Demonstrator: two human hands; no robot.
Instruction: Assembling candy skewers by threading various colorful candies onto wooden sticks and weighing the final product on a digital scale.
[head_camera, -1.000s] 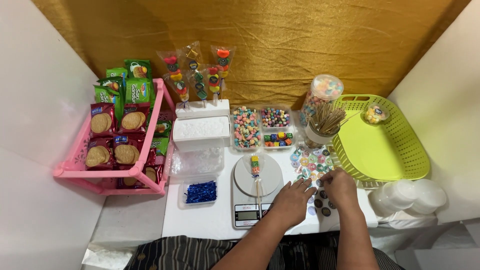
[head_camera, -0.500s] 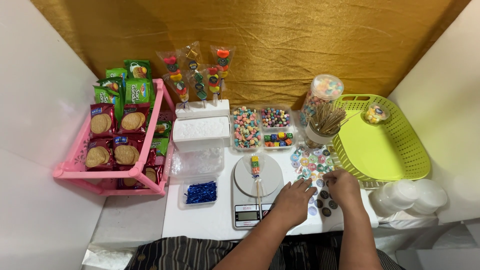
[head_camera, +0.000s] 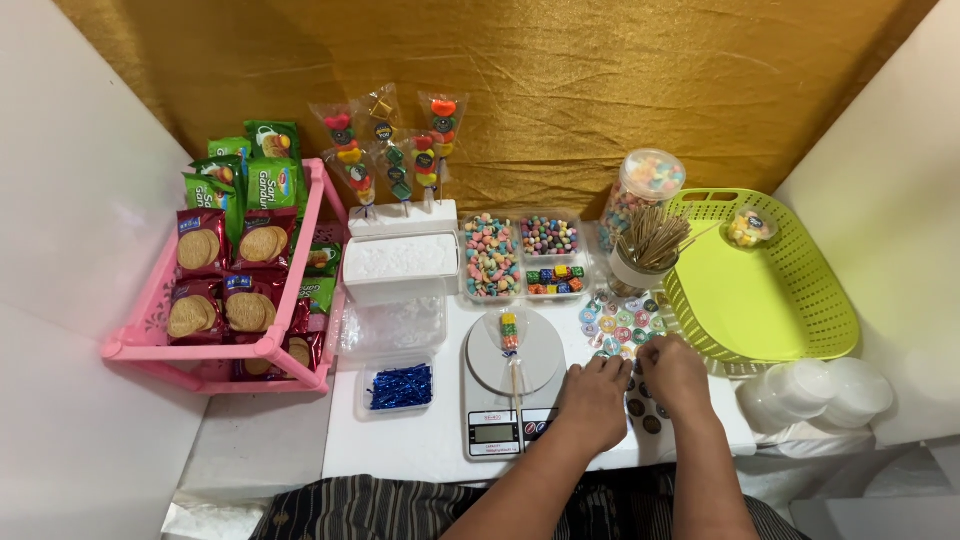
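Note:
My left hand (head_camera: 594, 400) lies knuckles up on the white table, beside the right edge of a kitchen scale (head_camera: 510, 395). My right hand (head_camera: 675, 372) rests over a sheet of round coloured stickers (head_camera: 615, 324), fingertips pinched at its edge; what they hold is hidden. A candy skewer (head_camera: 510, 345) lies on the scale's round plate. Dark round stickers (head_camera: 642, 410) show between and below my hands.
A lime green basket (head_camera: 775, 290) with a small candy cup sits right. A cup of wooden skewers (head_camera: 645, 250), a candy jar (head_camera: 640, 195), candy trays (head_camera: 520, 255), wrapped skewers (head_camera: 395, 155), a pink biscuit rack (head_camera: 230, 290), blue twist ties (head_camera: 400, 385) and clear lids (head_camera: 820, 390) surround.
My right hand has shifted slightly up and left over the sticker sheet. My left hand has stayed by the scale.

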